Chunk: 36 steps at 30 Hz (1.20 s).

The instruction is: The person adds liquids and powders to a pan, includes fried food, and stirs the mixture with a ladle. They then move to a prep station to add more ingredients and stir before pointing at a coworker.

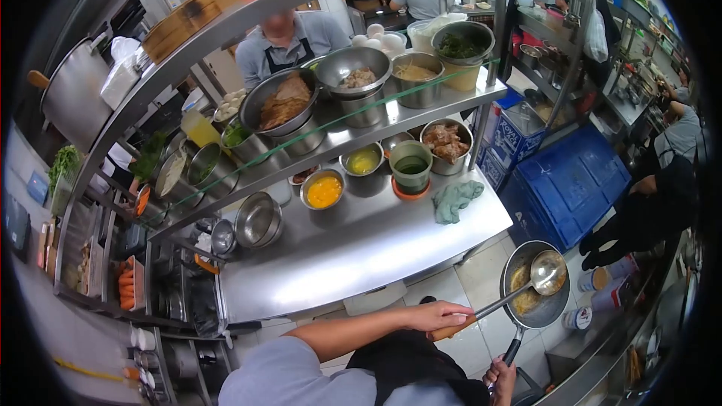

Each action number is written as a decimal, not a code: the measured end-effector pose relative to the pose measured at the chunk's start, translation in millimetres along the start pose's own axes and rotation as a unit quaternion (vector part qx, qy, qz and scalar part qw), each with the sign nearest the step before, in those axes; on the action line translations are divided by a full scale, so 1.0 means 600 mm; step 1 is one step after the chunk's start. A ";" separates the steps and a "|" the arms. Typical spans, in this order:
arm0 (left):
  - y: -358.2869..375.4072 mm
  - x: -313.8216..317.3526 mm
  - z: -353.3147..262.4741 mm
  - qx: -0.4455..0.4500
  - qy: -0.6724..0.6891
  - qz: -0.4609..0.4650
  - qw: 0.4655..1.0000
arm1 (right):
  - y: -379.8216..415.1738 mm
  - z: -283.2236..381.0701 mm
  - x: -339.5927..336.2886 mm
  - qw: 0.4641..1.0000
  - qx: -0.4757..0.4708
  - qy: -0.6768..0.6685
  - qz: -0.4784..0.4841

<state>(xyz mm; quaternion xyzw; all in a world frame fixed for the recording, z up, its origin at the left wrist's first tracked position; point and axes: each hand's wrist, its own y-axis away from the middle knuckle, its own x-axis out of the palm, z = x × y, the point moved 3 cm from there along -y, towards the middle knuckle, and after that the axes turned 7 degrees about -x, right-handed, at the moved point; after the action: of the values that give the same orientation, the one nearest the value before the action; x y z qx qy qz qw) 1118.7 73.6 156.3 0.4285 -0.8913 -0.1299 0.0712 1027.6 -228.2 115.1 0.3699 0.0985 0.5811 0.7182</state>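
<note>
My left hand point(440, 316) is closed around the wooden end of a long-handled metal ladle point(549, 272). The ladle's round bowl is over the far side of a dark frying pan point(558, 311). Brownish food or liquid coats part of the pan, and its exact kind is hard to make out. With my right hand point(502, 377) I grip the pan's black handle, near the bottom of the view. The pan is held out past the right end of the steel counter, above the tiled floor.
A steel counter point(361, 256) carries bowls of egg yolks point(324, 191) and yellow liquid point(362, 160), a green container point(411, 168) and a green cloth point(457, 201). Bowls of food line the shelf above. Beyond stand a blue bin point(564, 180) and a co-worker point(282, 41).
</note>
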 end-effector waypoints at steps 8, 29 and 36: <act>-0.101 0.007 -0.112 -0.083 0.023 0.200 0.976 | -0.016 0.074 -0.013 0.998 0.028 -0.050 -0.007; -0.232 -0.015 -0.685 0.374 -0.357 -0.138 0.844 | -0.112 0.167 -0.172 0.998 -0.039 0.025 0.037; -0.285 -0.015 -0.393 0.167 -0.195 -0.115 0.960 | -0.110 0.129 -0.256 0.989 -0.059 -0.028 0.130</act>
<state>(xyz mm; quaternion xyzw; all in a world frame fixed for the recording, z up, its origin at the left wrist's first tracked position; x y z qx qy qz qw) 1307.6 -62.1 331.9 0.4999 -0.8418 -0.0680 -0.1919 1075.3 -403.1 83.2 0.3525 -0.0045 0.6636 0.6599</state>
